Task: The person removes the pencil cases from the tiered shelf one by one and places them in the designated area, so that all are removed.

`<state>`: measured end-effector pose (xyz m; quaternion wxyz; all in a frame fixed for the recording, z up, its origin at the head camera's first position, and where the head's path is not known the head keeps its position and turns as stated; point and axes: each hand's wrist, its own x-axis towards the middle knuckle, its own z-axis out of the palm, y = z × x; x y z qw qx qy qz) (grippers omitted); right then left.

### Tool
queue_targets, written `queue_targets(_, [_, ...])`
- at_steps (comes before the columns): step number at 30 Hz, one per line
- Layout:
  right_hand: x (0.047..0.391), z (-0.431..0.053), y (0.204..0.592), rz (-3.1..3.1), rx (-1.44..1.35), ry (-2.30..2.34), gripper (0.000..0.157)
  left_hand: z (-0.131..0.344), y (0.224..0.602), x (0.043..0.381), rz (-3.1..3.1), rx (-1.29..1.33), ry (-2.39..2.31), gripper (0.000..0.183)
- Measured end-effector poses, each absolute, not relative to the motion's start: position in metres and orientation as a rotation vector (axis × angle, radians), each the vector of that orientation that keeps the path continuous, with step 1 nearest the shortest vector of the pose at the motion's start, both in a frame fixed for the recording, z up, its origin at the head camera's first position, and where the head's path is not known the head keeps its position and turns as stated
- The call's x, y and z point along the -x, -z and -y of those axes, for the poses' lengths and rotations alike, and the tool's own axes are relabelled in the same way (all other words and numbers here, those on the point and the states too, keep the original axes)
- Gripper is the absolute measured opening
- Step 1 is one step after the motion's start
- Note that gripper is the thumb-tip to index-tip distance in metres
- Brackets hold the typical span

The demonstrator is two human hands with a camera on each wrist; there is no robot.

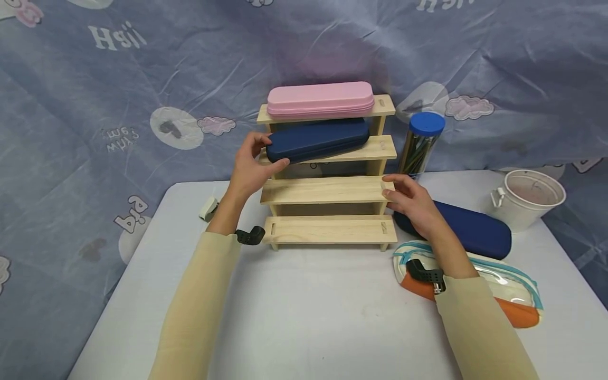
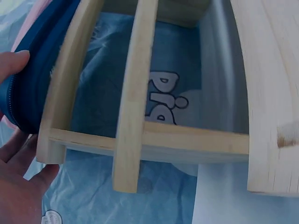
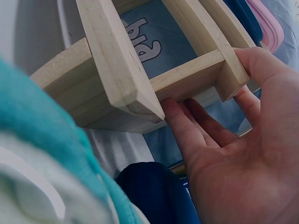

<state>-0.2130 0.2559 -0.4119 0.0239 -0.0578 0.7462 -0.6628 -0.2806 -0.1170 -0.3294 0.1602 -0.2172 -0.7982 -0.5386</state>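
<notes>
One pouch (image 1: 502,285) partly hidden by right forearm (image 1: 453,253); left hand (image 1: 253,168) grips navy case (image 1: 320,139), right hand (image 1: 412,203) rack (image 1: 328,190).

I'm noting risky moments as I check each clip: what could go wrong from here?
The navy case lies askew on the second shelf from the top, its left end at the front edge; it might slip off if the left hand lets go. The right hand, on the rack's right side, could bump the blue-lidded jar nearby.
</notes>
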Motion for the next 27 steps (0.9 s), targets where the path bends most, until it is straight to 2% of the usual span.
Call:
queue_targets(4, [0.213, -0.256, 0.411, -2.317, 0.178, 2.046, 0.052, 0.119, 0.331, 0.281, 2.245, 0.639, 1.564, 0.051])
queue_targets(13, [0.214, -0.254, 0.412, -2.313, 0.176, 2.046, 0.052, 0.118, 0.311, 0.253, 2.199, 0.639, 1.646, 0.05])
queue_targets(27, [0.213, -0.255, 0.413, -2.311, 0.173, 2.044, 0.052, 0.131, 0.32, 0.254, 2.05, 0.668, 1.813, 0.047])
